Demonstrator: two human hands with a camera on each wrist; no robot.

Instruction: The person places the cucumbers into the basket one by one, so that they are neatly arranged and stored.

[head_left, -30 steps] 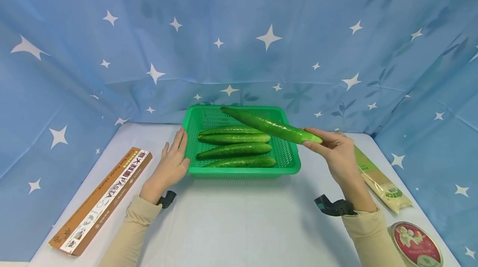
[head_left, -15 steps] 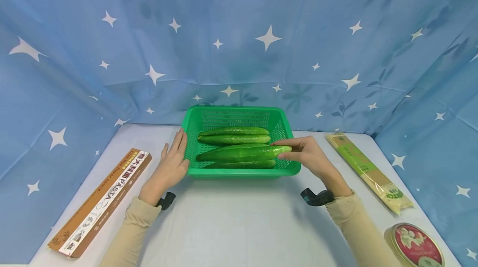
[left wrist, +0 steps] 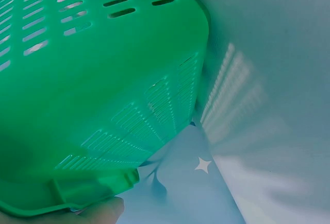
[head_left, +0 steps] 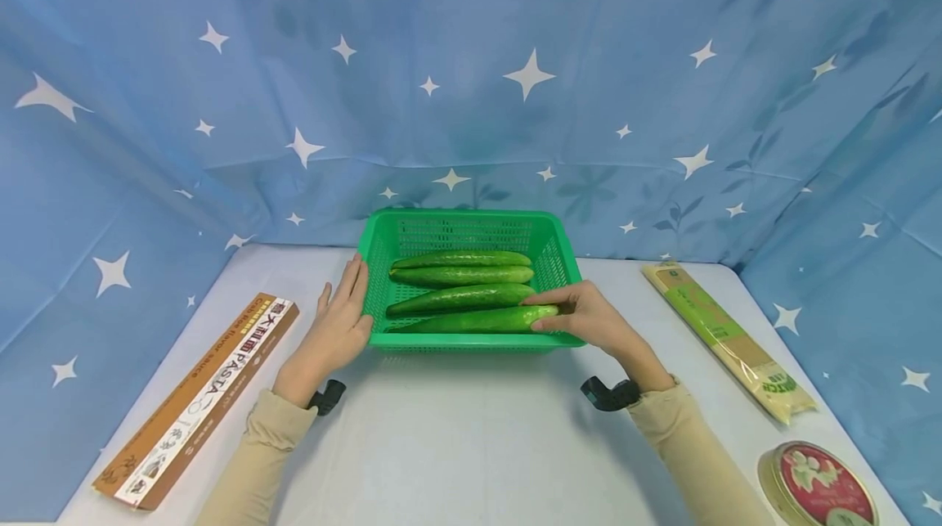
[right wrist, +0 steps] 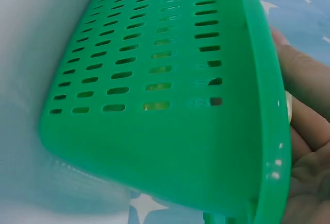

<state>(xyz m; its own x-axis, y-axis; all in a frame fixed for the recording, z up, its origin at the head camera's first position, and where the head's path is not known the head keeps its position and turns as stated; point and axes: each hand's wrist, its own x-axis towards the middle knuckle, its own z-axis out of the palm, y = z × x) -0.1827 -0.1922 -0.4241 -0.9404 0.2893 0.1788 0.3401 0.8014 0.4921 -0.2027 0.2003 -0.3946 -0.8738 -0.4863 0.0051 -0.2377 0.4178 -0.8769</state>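
Observation:
A green perforated plastic basket [head_left: 478,339] stands at the back of the table with several cucumbers lying lengthwise in it. My right hand [head_left: 592,321] reaches over its right rim and pinches the pale end of the frontmost cucumber [head_left: 464,321] between thumb and fingers. That cucumber lies along the near wall and covers the one seen there before. Just behind it is another cucumber [head_left: 459,298], with more farther back. My left hand [head_left: 334,330] rests at the basket's left rim, fingers straight. In the right wrist view the basket wall [right wrist: 180,147] hides most of the cucumbers.
A long brown and white pasta box [head_left: 199,403] lies on the left side of the table. On the right are a green and beige packet [head_left: 724,338] and a round tin with a red lid [head_left: 820,481]. A blue star-patterned curtain [head_left: 471,84] hangs behind.
My right hand has moved left and down from above the basket's right side, bringing the raised cucumber down into the basket against the near wall. My left hand has stayed at the left rim.

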